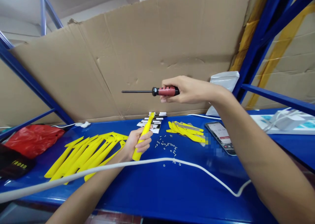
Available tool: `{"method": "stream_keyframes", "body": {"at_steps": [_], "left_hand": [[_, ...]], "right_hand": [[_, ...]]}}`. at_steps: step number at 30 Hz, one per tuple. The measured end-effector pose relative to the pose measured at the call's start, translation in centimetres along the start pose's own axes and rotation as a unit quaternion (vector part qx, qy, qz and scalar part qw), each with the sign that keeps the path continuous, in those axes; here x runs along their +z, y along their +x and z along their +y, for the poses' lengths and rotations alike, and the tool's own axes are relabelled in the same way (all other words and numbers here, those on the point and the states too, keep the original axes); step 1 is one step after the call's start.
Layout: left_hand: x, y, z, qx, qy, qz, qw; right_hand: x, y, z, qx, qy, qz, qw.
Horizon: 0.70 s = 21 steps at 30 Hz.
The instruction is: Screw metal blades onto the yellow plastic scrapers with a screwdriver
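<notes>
On the blue table [152,194], other handles [82,156] lie in a row beside your left forearm. Your left hand [139,142] wraps its fingers around one handle [147,127]; it looks light and stiff, perhaps slick, so grip it mid-length, as you do. Your right hand [187,89], raised higher, curls around the grip of the screwdriver [167,91], its tip pointing left; that's likely rigid and grip-heavy. Tiny screws and nuts [168,144], easily lost, lie scattered to your left hand's right.
</notes>
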<state>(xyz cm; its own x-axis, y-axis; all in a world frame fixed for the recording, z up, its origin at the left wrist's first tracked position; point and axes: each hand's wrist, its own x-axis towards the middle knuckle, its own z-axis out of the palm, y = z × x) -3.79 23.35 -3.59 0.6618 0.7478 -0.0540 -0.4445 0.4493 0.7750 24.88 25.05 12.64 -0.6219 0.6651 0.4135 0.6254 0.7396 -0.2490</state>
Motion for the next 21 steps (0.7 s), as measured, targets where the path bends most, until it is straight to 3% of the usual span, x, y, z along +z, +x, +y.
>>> {"method": "stream_keyframes", "body": {"at_steps": [8,14,18,21], "left_hand": [[-2.4,-0.3,-1.0,-0.126,-0.048,-0.139,0.981],[-2.4,-0.6,-1.4,-0.163,0.001,-0.124,0.979],[-1.1,-0.3,-1.3,-0.103,0.073,-0.097,0.987],[-0.4,0.5,-0.8,0.033,0.21,-0.005,0.977]], "right_hand": [[1.2,0.4,-2.0,-0.039,0.057,-0.092,0.993],[3.7,1.9,-2.0,-0.125,0.116,-0.141,0.975],[4.0,2.2,-2.2,-0.124,0.111,-0.134,0.977],[2.6,1.5,-2.4,-0.115,0.118,-0.097,0.982]]}}
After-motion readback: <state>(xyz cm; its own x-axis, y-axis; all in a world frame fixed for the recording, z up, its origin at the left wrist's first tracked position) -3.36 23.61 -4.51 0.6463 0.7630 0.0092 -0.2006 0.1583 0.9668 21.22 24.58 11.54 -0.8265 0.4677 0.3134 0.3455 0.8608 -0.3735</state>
